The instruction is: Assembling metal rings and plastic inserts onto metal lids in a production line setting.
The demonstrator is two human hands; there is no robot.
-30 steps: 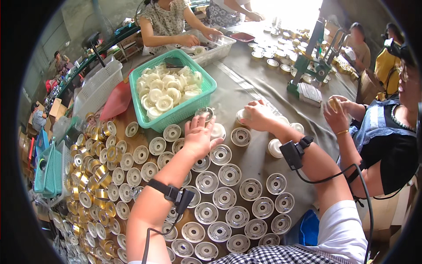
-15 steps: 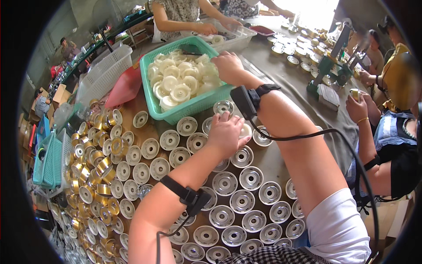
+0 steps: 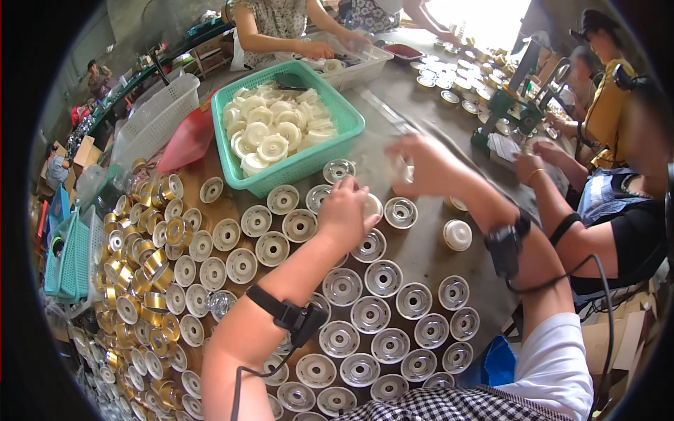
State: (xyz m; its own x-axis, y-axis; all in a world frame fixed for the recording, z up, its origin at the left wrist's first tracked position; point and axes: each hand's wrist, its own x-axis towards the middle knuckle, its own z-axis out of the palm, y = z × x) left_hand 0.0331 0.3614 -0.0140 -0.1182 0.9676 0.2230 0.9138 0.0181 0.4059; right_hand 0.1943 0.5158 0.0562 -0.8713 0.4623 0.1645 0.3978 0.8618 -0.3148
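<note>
My left hand (image 3: pixel 345 212) rests on the table among rows of round silver metal cups (image 3: pixel 383 278) and grips one cup with a white insert (image 3: pixel 373 206) at its fingertips. My right hand (image 3: pixel 425 167) hovers just right of it, blurred, fingers curled around what looks like a white plastic disc (image 3: pixel 398 170). Behind both hands stands a green basket (image 3: pixel 344 137) full of white plastic discs (image 3: pixel 272 133). A capped white cup (image 3: pixel 457 234) sits alone to the right. Both wrists wear black bands with cables.
Gold-coloured metal rings (image 3: pixel 144 259) pile up at the left beside teal crates (image 3: pixel 68 256). A red scoop (image 3: pixel 188 140) and a white basket (image 3: pixel 156 119) lie behind. Other people work across the table and at the right, near a green press (image 3: pixel 511 105).
My right hand has pulled back from the green basket to the right, over the table near my left hand. My left hand has stayed on the cups.
</note>
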